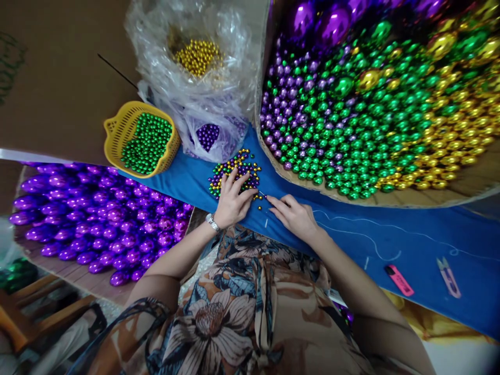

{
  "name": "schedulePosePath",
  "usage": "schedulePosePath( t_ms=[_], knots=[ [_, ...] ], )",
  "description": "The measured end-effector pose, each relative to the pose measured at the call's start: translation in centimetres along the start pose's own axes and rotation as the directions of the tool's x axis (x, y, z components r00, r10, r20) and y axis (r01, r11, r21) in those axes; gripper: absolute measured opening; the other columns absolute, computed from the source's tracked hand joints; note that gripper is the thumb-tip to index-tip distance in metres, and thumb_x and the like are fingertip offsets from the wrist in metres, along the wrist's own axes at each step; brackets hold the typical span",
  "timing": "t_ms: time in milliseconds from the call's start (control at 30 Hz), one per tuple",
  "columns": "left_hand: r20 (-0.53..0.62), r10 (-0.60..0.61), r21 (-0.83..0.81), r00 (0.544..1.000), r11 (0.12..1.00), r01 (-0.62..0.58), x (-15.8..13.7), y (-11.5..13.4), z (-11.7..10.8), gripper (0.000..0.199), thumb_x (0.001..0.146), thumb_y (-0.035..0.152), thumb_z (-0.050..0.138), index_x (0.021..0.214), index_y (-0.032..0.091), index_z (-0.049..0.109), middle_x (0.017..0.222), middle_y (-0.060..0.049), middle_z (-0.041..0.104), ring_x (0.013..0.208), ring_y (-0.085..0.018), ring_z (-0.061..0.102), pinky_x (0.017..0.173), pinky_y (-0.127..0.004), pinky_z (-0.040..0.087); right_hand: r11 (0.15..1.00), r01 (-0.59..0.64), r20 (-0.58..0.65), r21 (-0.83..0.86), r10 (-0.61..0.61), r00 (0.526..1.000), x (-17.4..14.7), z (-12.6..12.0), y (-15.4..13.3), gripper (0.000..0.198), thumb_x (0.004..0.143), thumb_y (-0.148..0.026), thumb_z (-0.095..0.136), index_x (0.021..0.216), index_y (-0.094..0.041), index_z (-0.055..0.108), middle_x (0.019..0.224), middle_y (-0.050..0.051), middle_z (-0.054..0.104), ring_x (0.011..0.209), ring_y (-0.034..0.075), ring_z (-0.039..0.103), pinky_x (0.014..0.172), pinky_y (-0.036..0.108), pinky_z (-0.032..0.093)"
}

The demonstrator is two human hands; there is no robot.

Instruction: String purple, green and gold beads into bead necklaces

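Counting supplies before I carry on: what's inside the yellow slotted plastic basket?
The yellow slotted plastic basket holds small, round, shiny green beads. Only the beads on top show; they cover those beneath and the basket's floor under them.

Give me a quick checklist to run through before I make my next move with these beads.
1. Right grip closed on the thin rod: ok, pinched at the fingertips.
2. Left grip at the mixed bead pile: ok, fingers over it.
3. Loose beads gathered: not ok, a gold bead lies apart from the pile.
4. White thread free of knots: cannot tell, too fine.
5. Pink lighter and snips on the blue cloth: ok.
6. Green beads inside the yellow basket: ok.
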State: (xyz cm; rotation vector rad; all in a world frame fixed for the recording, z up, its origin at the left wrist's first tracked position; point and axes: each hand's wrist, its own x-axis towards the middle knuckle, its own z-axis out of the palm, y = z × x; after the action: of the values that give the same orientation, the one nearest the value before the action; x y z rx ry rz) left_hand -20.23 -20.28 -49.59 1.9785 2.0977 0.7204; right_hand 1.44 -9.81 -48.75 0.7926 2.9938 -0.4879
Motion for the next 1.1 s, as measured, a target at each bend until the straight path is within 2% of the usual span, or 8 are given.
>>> schedulePosePath(
  t_ms=[200,367,500,633,733,1000,1100],
  knots=[
    [-0.024,0.014,0.006,1.000,1.000,-0.014,0.0,0.0,0.1,0.025,0.091,0.027,0.052,0.111,0.027,0.068,0.142,-0.008,0.050,0.147,-0.032,0.023,0.117,-0.062,0.019,0.999,0.034,0.029,-0.034,-0.033,0.999,0.3,-0.3,0.0,0.042,0.101,-0.047,0.034,0.135,-0.037,0.056,0.097,0.003,0.065,0.064,0.008,0.055,0.053,0.022,0.034],
    [0.004,0.026,-0.012,1.000,1.000,-0.026,0.0,0.3,0.0,0.024,0.091,0.027,0.053,0.110,0.028,0.068,0.143,-0.006,0.050,0.147,-0.032,0.022,0.116,-0.064,0.018,0.998,0.048,0.042,-0.044,-0.047,0.998,1.1,-0.1,-0.4,0.046,0.100,-0.051,0.033,0.139,-0.034,0.052,0.101,0.005,0.063,0.065,0.009,0.055,0.054,0.022,0.035],
    [-0.042,0.058,-0.026,0.997,0.998,-0.060,-0.1,0.3,-0.4,0.024,0.091,0.025,0.053,0.111,0.026,0.067,0.140,-0.007,0.052,0.146,-0.031,0.025,0.117,-0.062,0.021,0.997,0.070,0.019,-0.025,-0.069,0.997,1.4,0.0,-0.3,0.045,0.100,-0.048,0.034,0.137,-0.032,0.055,0.100,0.005,0.063,0.065,0.008,0.054,0.056,0.021,0.037],
    [-0.106,-0.044,-0.040,0.993,0.998,0.040,-0.4,-0.2,-1.0,0.021,0.093,0.024,0.050,0.108,0.022,0.065,0.133,-0.009,0.058,0.143,-0.029,0.033,0.117,-0.059,0.025,0.996,0.084,-0.029,0.004,-0.084,0.996,1.0,0.1,0.0,0.043,0.100,-0.047,0.036,0.133,-0.032,0.059,0.098,0.004,0.063,0.066,0.008,0.054,0.057,0.020,0.038],
    [-0.094,-0.100,-0.047,0.991,0.994,0.096,-0.7,-0.4,-1.3,0.021,0.093,0.026,0.050,0.106,0.022,0.065,0.132,-0.009,0.059,0.143,-0.029,0.034,0.117,-0.059,0.025,0.995,0.093,-0.028,0.018,-0.093,0.995,0.6,0.2,0.1,0.041,0.100,-0.046,0.038,0.133,-0.033,0.058,0.098,0.004,0.062,0.068,0.008,0.055,0.058,0.020,0.040],
    [-0.058,-0.103,-0.051,0.993,0.994,0.100,-1.3,-0.5,-1.1,0.021,0.092,0.029,0.051,0.106,0.022,0.065,0.135,-0.009,0.057,0.144,-0.030,0.030,0.117,-0.060,0.022,0.992,0.123,-0.030,0.014,-0.123,0.992,0.5,0.2,0.0,0.041,0.100,-0.045,0.037,0.132,-0.032,0.059,0.097,0.004,0.063,0.067,0.007,0.054,0.057,0.020,0.038],
    [-0.054,-0.091,-0.036,0.994,0.995,0.089,-1.3,-0.6,-0.9,0.022,0.092,0.029,0.052,0.108,0.023,0.066,0.136,-0.009,0.056,0.145,-0.030,0.029,0.117,-0.061,0.022,0.997,0.081,-0.052,0.004,-0.081,0.995,0.7,0.1,-0.2,0.041,0.100,-0.045,0.037,0.132,-0.032,0.059,0.097,0.004,0.064,0.066,0.007,0.054,0.057,0.020,0.037]
  ],
)
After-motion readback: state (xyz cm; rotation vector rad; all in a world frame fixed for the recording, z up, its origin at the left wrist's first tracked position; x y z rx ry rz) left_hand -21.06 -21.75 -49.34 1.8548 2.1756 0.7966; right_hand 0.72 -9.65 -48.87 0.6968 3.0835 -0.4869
